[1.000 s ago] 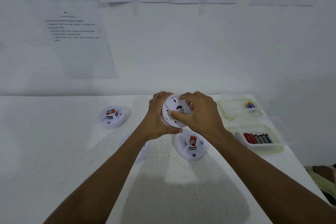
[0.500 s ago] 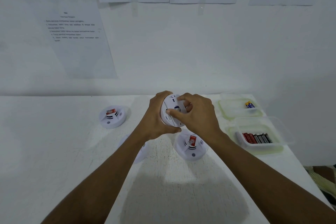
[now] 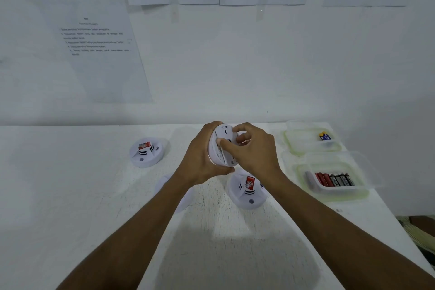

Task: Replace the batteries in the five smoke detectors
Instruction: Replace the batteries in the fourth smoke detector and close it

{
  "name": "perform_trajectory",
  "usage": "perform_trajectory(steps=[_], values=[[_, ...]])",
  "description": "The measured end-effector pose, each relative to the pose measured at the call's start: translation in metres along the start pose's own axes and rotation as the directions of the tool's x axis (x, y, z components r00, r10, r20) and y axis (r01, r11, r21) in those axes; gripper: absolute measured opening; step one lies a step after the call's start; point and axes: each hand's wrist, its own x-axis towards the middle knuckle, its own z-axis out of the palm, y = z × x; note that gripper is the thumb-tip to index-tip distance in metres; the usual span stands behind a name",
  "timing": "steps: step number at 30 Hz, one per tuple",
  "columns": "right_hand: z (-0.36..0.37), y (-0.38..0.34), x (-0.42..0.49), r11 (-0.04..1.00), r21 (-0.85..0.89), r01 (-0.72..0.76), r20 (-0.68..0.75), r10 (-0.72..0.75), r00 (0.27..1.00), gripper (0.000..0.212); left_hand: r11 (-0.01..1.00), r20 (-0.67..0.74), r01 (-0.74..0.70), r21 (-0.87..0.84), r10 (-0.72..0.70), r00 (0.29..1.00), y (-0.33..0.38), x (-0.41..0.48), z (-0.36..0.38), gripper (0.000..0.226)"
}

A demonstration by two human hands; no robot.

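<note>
A white round smoke detector point(image 3: 221, 148) is held up above the table, its back side turned toward me and tilted to the right. My left hand point(image 3: 200, 160) grips its left rim and underside. My right hand point(image 3: 254, 148) covers its right half, thumb and fingertips pressed on the back. Two more detectors lie face up on the table: one at the left point(image 3: 147, 152) and one just below my hands point(image 3: 247, 189), each with a red label. Another detector point(image 3: 164, 183) is mostly hidden under my left forearm.
At the right stand two clear plastic containers: the far one point(image 3: 299, 148) holds a blue and yellow battery point(image 3: 324, 136), the near one point(image 3: 306, 193) holds several red and black batteries point(image 3: 334, 179). Printed sheets hang on the white wall. The table's right edge runs past the containers.
The held detector has tipped further to the right, showing more of its edge. My right thumb has slid leftward across its back. The detectors on the table have not moved.
</note>
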Motion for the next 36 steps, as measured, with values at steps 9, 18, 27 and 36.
perform_trajectory(steps=[9,18,27,36], values=[[-0.013,-0.002,0.006,0.936,0.336,-0.103,0.199,0.036,0.979,0.049,0.997,-0.161,-0.073,-0.011,0.07,0.985,0.013,0.006,-0.012,0.098],[-0.027,0.009,0.021,0.917,0.391,-0.082,0.233,-0.012,0.972,0.031,0.963,-0.033,0.079,-0.256,-0.09,0.995,0.02,0.0,-0.029,0.05],[-0.023,0.021,0.014,0.801,0.574,-0.172,0.263,0.019,0.965,0.018,0.919,0.021,0.116,-0.377,-0.117,0.993,0.026,-0.003,-0.03,0.044],[-0.01,0.036,-0.003,0.916,0.396,0.06,0.178,-0.141,0.974,0.048,0.902,-0.103,0.093,-0.421,-0.15,0.983,0.018,-0.009,-0.023,0.04]])
